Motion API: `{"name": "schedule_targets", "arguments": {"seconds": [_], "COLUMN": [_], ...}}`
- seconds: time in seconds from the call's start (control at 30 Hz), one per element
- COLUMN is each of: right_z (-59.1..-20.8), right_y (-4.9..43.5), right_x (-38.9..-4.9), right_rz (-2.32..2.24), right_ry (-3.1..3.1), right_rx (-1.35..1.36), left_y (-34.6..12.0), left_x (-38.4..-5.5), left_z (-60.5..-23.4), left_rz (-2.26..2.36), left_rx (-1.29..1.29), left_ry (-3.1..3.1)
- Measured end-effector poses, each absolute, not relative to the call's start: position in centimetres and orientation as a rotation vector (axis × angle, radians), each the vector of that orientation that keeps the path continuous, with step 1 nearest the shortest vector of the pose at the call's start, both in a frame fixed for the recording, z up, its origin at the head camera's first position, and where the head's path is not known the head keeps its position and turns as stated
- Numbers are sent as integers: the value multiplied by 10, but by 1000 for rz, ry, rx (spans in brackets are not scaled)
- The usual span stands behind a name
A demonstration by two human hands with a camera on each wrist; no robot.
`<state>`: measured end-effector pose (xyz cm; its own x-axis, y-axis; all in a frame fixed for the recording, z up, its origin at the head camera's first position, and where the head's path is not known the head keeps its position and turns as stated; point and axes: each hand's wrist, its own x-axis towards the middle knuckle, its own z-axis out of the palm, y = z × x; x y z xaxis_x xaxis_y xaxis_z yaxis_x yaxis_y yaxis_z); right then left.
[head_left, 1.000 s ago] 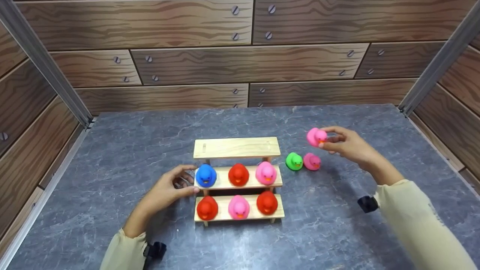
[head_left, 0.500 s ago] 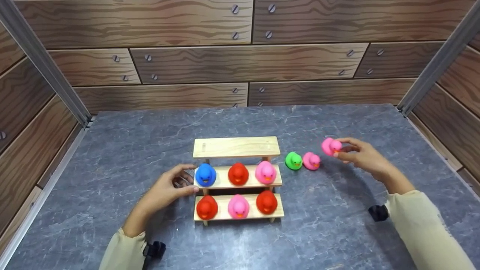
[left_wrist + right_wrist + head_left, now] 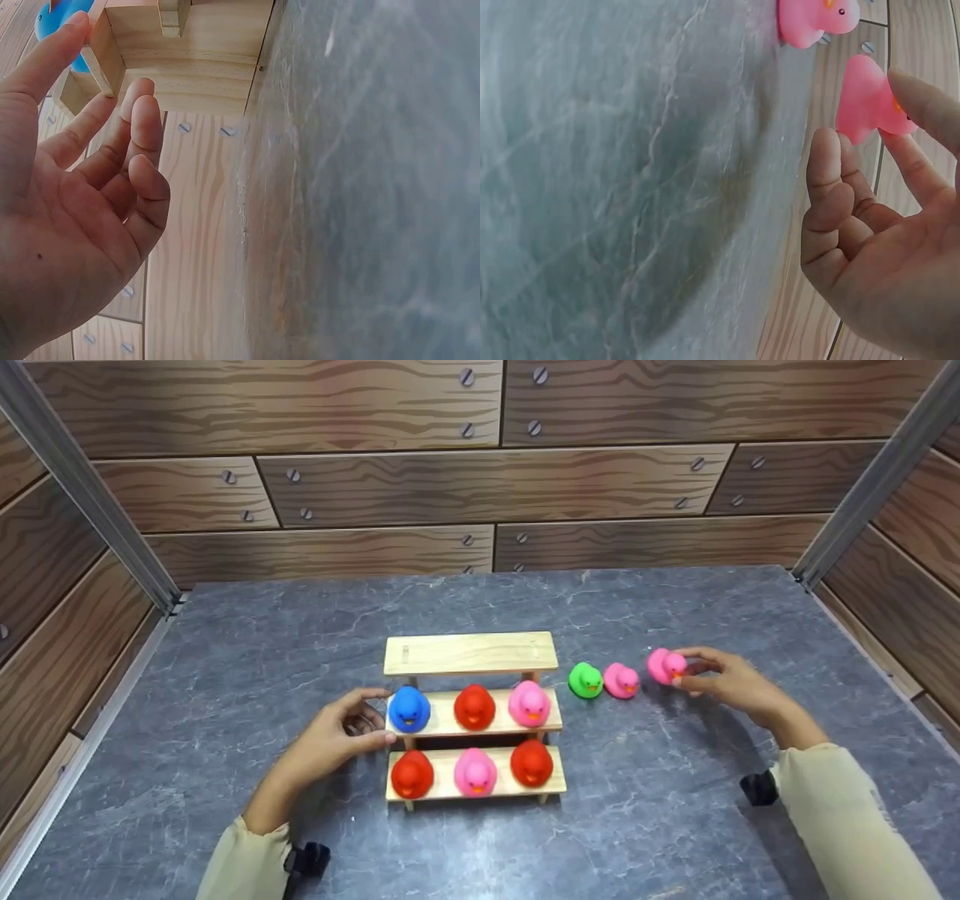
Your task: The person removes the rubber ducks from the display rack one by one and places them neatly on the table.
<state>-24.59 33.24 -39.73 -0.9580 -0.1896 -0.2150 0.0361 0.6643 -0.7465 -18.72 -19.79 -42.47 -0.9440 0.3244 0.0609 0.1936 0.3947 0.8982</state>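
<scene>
In the head view, a three-step wooden display rack [image 3: 469, 654] stands on the table. The middle step bears a blue rubber duck [image 3: 409, 709], a red duck [image 3: 475, 708] and a pink duck [image 3: 529, 705]; the lowest bears two red ducks around a pink duck [image 3: 475, 773]. My left hand [image 3: 341, 735] holds the middle step's left end with thumb and index finger, the other fingers loosely bent. Right of the rack, my right hand [image 3: 724, 684] pinches another pink duck [image 3: 864, 101] between thumb and fingers, low over the table. Whether it touches the table I cannot tell.
A green duck [image 3: 585, 681] and a pink duck [image 3: 621, 681] sit side by side on the grey marbled table [image 3: 262, 637], between the rack and my right hand. Wood-patterned walls [image 3: 375, 487] close off the back and sides.
My right hand has moved right and nearer to me with its pink duck, coming lower, to the right of the other table ducks. My left hand has stayed at the rack.
</scene>
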Motion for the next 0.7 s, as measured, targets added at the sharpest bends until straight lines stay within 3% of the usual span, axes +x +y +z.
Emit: {"name": "schedule_targets", "arguments": {"seconds": [0.7], "right_z": [-411], "right_y": [335], "right_x": [-252], "right_rz": [-1081], "right_ry": [2608], "right_rx": [-193], "left_y": [-198], "left_x": [-188], "left_z": [-425], "left_rz": [1600], "left_rx": [478], "left_ry": [2518]}}
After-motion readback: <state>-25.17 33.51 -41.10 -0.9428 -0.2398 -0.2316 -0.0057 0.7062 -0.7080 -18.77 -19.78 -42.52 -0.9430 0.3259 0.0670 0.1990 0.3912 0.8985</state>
